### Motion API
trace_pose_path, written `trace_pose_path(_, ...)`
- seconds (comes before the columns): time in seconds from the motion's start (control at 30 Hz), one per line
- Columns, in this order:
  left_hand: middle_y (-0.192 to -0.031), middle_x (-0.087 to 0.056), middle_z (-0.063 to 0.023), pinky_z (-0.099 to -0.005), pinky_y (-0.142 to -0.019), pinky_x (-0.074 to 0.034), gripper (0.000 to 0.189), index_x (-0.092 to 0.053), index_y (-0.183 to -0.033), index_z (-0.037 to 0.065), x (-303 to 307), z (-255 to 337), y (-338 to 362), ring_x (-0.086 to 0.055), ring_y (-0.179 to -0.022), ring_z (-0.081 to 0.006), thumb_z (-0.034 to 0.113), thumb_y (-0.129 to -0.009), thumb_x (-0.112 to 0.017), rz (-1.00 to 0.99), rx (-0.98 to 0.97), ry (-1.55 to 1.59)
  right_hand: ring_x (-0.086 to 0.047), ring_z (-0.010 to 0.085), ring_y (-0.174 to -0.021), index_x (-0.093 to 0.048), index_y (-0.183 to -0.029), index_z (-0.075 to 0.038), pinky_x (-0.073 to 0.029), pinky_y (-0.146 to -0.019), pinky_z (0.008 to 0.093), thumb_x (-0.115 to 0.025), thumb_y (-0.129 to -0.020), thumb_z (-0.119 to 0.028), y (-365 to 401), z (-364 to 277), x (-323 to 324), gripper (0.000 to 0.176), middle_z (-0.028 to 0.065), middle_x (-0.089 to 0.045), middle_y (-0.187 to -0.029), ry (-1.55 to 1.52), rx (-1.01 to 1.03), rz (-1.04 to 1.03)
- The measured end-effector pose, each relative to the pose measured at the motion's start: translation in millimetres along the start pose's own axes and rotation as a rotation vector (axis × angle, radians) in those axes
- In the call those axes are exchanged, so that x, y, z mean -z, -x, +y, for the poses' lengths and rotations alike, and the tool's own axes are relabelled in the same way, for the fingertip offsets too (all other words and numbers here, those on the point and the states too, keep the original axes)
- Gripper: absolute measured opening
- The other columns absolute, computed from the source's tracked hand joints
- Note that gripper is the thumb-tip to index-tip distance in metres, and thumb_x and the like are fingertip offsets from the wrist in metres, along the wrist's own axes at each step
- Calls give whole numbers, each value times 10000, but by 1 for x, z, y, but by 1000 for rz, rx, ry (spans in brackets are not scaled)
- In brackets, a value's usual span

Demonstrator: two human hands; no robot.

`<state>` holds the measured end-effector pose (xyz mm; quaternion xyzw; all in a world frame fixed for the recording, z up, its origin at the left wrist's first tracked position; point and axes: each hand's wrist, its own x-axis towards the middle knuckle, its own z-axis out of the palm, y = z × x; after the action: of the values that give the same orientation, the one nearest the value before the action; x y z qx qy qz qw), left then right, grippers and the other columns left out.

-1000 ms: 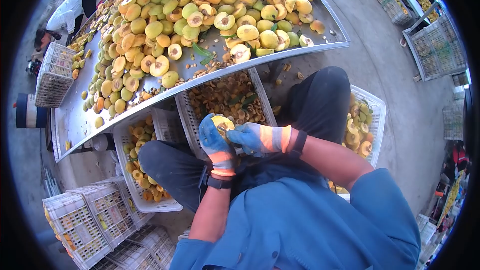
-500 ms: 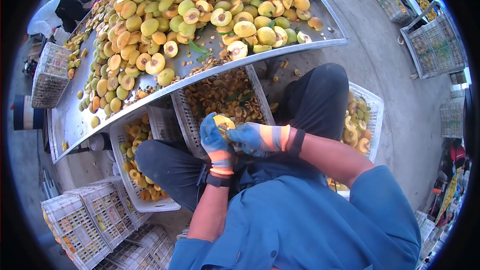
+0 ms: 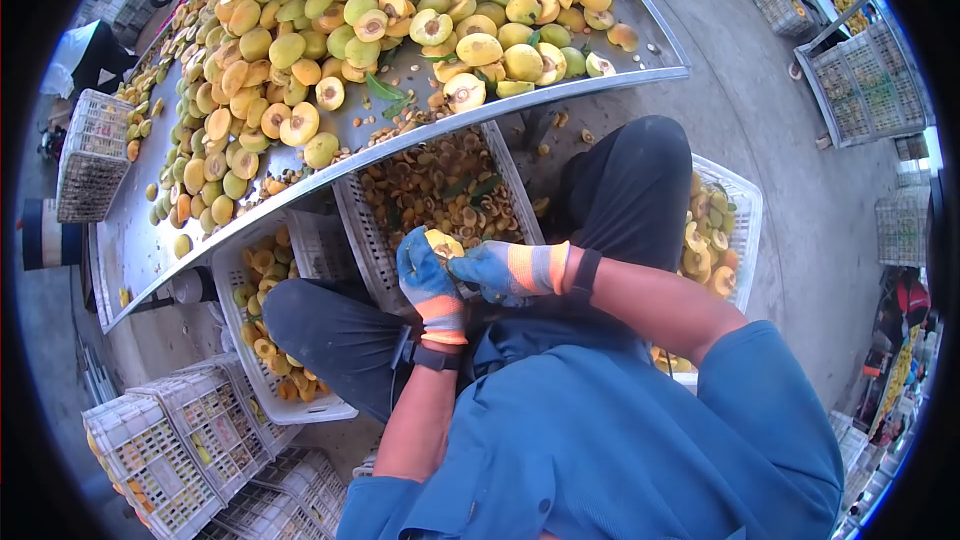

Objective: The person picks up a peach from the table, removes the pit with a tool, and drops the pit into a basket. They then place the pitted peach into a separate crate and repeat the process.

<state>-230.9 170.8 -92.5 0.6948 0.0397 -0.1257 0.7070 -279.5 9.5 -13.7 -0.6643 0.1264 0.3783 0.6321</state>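
My left hand, in a blue, grey and orange work glove, is closed round a yellow apricot whose cut face shows. Against the fruit's right side is my gloved right hand, its fingers curled in; whatever they grip is hidden. Both hands are above my lap, at the near end of a white crate full of pits and orange-brown scraps. Beyond it, a metal table bears a big heap of apricots, many of them halved.
Crates of apricot halves flank my legs: a left crate and a right crate. Stacked white crates stand at lower left. Another crate is by the table's left side. The metal table edge runs just beyond my knees.
Both hands stay together at the apricot, with only slight finger movement. The whole view has shifted a little, so the table and heap sit slightly further left and up.
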Motion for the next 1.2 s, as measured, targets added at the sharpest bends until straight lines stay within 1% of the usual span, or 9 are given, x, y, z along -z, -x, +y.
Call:
trace_pose_path(0.07, -1183, -686, -99, -332, -960, -535, 354, -680, -1221, -4, 4, -11, -6, -677, -1052, -216, 308, -1085, -586, -31, -2, -129, -555, 185, -700, -727, -1134, -72, -441, -651, 325, -488, -1089, -516, -20, 29, 1, 506, 44, -651, -865, 370, 332, 29)
trace_pose_path(0.17, -1180, -689, -107, -331, -945, -536, 345, -687, -1202, -4, 2, -2, -13, -680, -1051, -219, 304, -1080, -593, -60, 303, 158, -534, 156, -657, -719, -1102, -104, -422, -599, 301, -522, -1070, -550, 4, 0, 1, 489, 13, -608, -811, -61, -41, -12)
trace_pose_path(0.3, -1189, -690, -111, -329, -934, -552, 372, -625, -1299, 12, -2, 2, -2, -683, -1043, -207, 311, -1081, -593, -59, -262, -254, -509, 98, -624, -688, -1010, -141, -388, -545, 251, -573, -1059, -523, 13, -5, 6, 403, -32, -552, -759, -587, -184, -192)
trace_pose_path(0.37, -1188, -691, -110, -330, -931, -562, 395, -589, -1348, 25, -2, 8, 1, -683, -1039, -200, 314, -1079, -604, -143, -256, -132, -499, 73, -622, -669, -962, -159, -371, -532, 226, -598, -1053, -504, 5, 11, 3, 364, -52, -530, -747, -819, -147, -326)
trace_pose_path(0.47, -1183, -692, -105, -333, -928, -573, 435, -546, -1397, 46, -1, 23, -2, -683, -1035, -191, 313, -1067, -638, -272, 20, 246, -482, 61, -609, -644, -920, -158, -357, -526, 213, -620, -1046, -478, 14, 1, -2, 344, -56, -517, -743, -803, -134, -241)
trace_pose_path(0.57, -1182, -693, -99, -331, -924, -571, 415, -569, -1362, 50, -13, 45, 11, -681, -1038, -195, 317, -1058, -660, -181, 161, 434, -476, 71, -595, -644, -930, -138, -358, -519, 225, -621, -1044, -485, 15, -4, -3, 366, -48, -521, -741, -631, -126, -112)
trace_pose_path(0.7, -1158, -721, -96, -318, -912, -574, 389, -611, -1334, 50, -9, 25, 12, -685, -1010, -181, 317, -1057, -667, -92, 150, 370, -462, 78, -582, -638, -934, -123, -342, -504, 233, -622, -1041, -490, 27, -13, -4, 382, -41, -517, -732, -510, -125, -46)
trace_pose_path(1.0, -1144, -750, -130, -336, -861, -607, 432, -626, -1349, 13, -1, 42, 15, -728, -972, -212, 331, -1059, -665, -311, 15, 232, -361, 68, -498, -612, -918, -147, -266, -452, 248, -597, -1053, -504, 35, 5, -7, 382, -62, -445, -654, -779, -98, -217)
trace_pose_path(1.2, -1157, -748, -156, -358, -849, -618, 474, -605, -1367, 7, -13, 44, 16, -740, -948, -239, 370, -1065, -653, -282, -66, 316, -370, 65, -495, -599, -926, -142, -271, -445, 246, -580, -1062, -505, 38, 3, -13, 388, -62, -446, -648, -822, -44, -235)
